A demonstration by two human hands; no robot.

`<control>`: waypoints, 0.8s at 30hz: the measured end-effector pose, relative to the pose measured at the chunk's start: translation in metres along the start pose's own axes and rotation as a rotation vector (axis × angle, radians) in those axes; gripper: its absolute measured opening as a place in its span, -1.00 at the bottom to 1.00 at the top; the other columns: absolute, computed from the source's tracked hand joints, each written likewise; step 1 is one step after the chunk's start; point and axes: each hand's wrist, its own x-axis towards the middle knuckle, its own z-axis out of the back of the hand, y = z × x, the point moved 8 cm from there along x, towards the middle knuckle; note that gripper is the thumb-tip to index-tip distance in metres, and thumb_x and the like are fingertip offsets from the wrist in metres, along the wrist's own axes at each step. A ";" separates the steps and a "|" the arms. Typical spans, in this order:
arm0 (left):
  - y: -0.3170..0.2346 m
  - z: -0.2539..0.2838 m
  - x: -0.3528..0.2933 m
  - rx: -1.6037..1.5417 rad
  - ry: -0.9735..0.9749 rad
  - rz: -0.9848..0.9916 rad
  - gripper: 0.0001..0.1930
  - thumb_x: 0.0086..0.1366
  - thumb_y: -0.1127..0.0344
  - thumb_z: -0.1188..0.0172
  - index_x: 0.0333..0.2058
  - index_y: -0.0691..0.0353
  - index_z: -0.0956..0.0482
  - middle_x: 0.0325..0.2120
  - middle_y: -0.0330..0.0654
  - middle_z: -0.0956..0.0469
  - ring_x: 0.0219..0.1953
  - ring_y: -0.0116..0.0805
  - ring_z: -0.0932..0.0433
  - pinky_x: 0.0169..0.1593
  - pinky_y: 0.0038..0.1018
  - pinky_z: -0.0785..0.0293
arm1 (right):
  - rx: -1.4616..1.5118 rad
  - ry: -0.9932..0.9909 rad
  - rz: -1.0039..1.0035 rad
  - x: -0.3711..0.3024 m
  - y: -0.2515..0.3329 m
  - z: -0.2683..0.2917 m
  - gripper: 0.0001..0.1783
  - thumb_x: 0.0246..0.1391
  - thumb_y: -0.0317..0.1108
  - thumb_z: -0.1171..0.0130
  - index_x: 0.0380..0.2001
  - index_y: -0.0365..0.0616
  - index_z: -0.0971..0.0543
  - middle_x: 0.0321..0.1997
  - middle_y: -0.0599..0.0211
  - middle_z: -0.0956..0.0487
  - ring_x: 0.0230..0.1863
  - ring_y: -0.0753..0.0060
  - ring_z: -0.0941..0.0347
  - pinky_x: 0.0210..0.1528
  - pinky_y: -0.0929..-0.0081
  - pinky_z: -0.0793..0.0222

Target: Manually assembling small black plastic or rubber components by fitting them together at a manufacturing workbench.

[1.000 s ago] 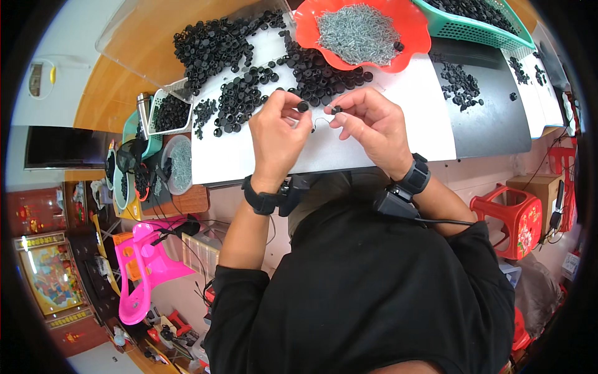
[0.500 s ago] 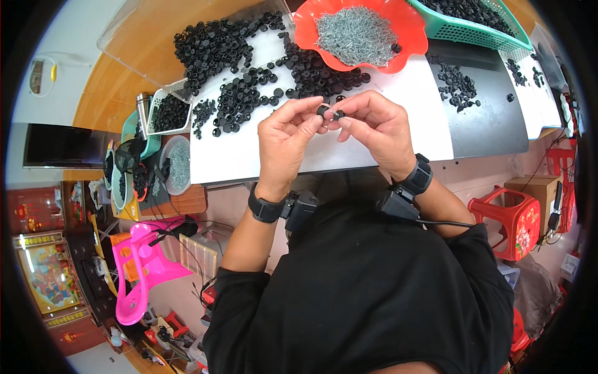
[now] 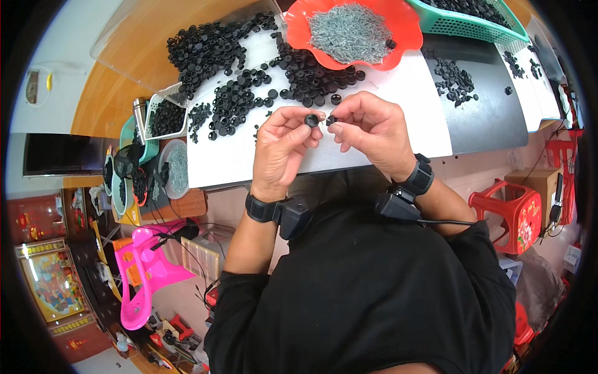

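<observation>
Over the near edge of the white work surface, both hands are raised close together. My left hand pinches a round black plastic cap, its hollow side in view. Between thumb and forefinger, my right hand grips a smaller black plastic piece. A narrow gap separates the two parts. Beyond my hands lie heaps of round black caps, and a red scalloped bowl holds silver screws.
A green basket of black parts stands at the far right. Small black pieces lie on a dark mat. At left are a white basket, a steel flask and a tub of screws. A red stool stands at right.
The left hand has moved slightly left and turned the cap so its hollow side shows. My right hand keeps its pinch, and the two pieces are farther apart.
</observation>
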 end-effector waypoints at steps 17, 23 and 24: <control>0.008 0.007 -0.001 -0.087 -0.016 -0.014 -0.78 0.18 0.56 -0.08 -0.17 0.38 -0.45 -0.22 0.01 -0.52 -0.31 -0.41 -0.50 -0.20 -0.55 -0.44 | 0.056 0.008 -0.078 0.002 -0.012 -0.005 -0.89 -0.01 -0.53 -0.15 -0.36 -0.32 -0.50 -0.49 0.35 -0.54 -0.51 0.69 -0.46 -0.57 0.74 -0.41; 0.010 0.009 -0.002 -0.085 -0.048 -0.010 -0.77 0.17 0.56 -0.10 -0.16 0.39 -0.47 -0.25 -0.05 -0.54 -0.27 -0.40 -0.51 -0.18 -0.53 -0.44 | 0.051 -0.019 -0.043 0.001 -0.013 -0.007 -0.90 -0.02 -0.53 -0.17 -0.39 -0.32 -0.50 -0.51 0.35 -0.55 -0.55 0.73 -0.43 -0.59 0.75 -0.39; 0.009 0.009 -0.003 -0.081 -0.056 -0.013 -0.77 0.16 0.56 -0.10 -0.16 0.39 -0.48 -0.26 -0.05 -0.55 -0.27 -0.40 -0.51 -0.18 -0.54 -0.44 | 0.050 -0.018 -0.044 0.001 -0.014 -0.007 -0.90 -0.02 -0.53 -0.17 -0.39 -0.32 -0.50 -0.51 0.35 -0.55 -0.55 0.73 -0.43 -0.59 0.75 -0.39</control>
